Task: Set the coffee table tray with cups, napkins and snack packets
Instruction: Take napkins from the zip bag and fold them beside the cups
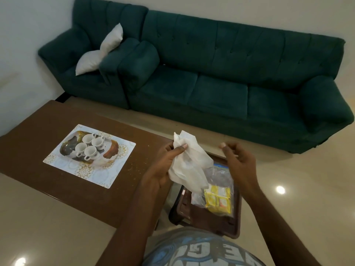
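White paper napkin (190, 162) hangs crumpled from my left hand (165, 164), thumb and fingers pinching its upper part. My right hand (237, 160) hovers beside it, fingers loosely curled, holding nothing. The napkin hides part of a clear bag of yellow snack packets (218, 198) below, on something dark brown I cannot identify. Four white cups (90, 151) sit on the patterned tray (112, 150) on the coffee table (38, 131).

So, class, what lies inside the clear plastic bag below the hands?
The clear plastic bag shows yellow snack packets. The white napkin gripped by the left hand covers the bag's left part, so anything there is hidden.
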